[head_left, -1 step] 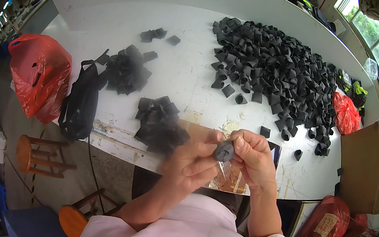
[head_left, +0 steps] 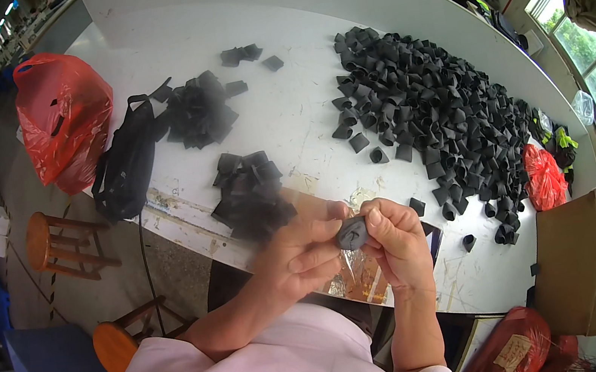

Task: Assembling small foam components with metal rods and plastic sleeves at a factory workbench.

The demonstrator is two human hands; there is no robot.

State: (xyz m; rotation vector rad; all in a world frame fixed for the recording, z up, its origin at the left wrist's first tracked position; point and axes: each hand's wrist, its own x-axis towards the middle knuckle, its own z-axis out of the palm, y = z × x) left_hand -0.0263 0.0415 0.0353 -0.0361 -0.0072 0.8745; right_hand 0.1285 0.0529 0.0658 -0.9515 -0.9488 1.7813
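Note:
My left hand [head_left: 299,256] and my right hand [head_left: 399,238] meet over the near table edge, both pinching one small dark grey folded piece [head_left: 352,234] between fingers and thumbs. Right behind my left hand lies a stack of flat black pieces [head_left: 249,191]. A large heap of folded black pieces [head_left: 434,112] spreads across the white table [head_left: 287,111] to the right. Beneath my hands lies a crinkled clear plastic bag [head_left: 357,278].
A second black pile [head_left: 200,112] and a few loose pieces [head_left: 243,54] lie farther back. A black bag [head_left: 124,166] and a red bag [head_left: 62,120] hang at the table's left edge. Wooden stools [head_left: 55,247] stand below. At the right are a cardboard box [head_left: 583,260] and a small red bag [head_left: 544,178].

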